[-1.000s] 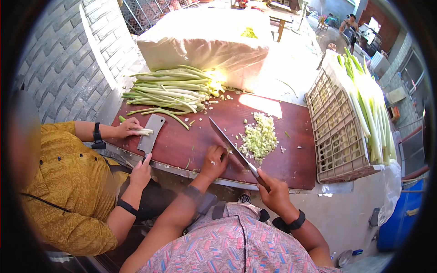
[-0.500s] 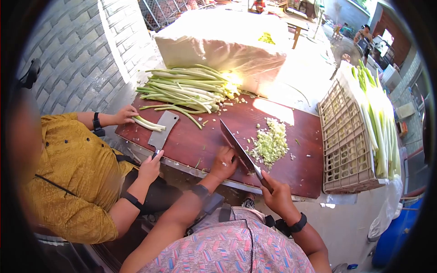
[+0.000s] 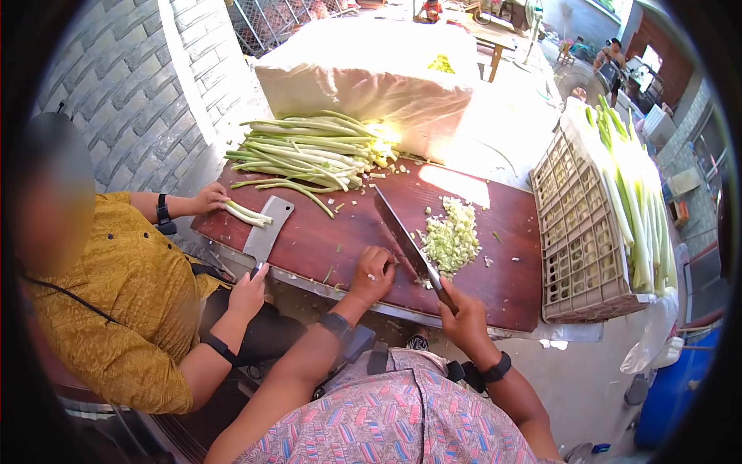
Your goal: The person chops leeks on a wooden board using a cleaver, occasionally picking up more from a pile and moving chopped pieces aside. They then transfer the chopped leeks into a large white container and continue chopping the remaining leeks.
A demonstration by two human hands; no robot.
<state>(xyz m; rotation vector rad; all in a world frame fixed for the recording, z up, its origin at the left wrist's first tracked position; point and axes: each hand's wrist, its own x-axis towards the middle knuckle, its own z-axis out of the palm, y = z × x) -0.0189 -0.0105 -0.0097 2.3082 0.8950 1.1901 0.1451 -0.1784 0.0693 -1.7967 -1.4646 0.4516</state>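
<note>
One knife (image 3: pixel 403 233) between the left hand (image 3: pixel 376 274) and the chopped onion (image 3: pixel 450 240)
Right hand (image 3: pixel 464 311) grips its handle (image 3: pixel 447 295), blade (image 3: pixel 392 214) slanting forward-left over the surface (image 3: pixel 504 295) — left hand curls just beside it — whether holding anything, I cannot tell.

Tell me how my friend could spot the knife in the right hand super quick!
Find the big dark-red tabletop in the middle. At its near edge, the wearer's right hand grips the knife, which slants across the tabletop just left of the chopped green-and-white pile. Its blade is long and tapers, unlike the other person's wide, boxy cleaver.
</note>
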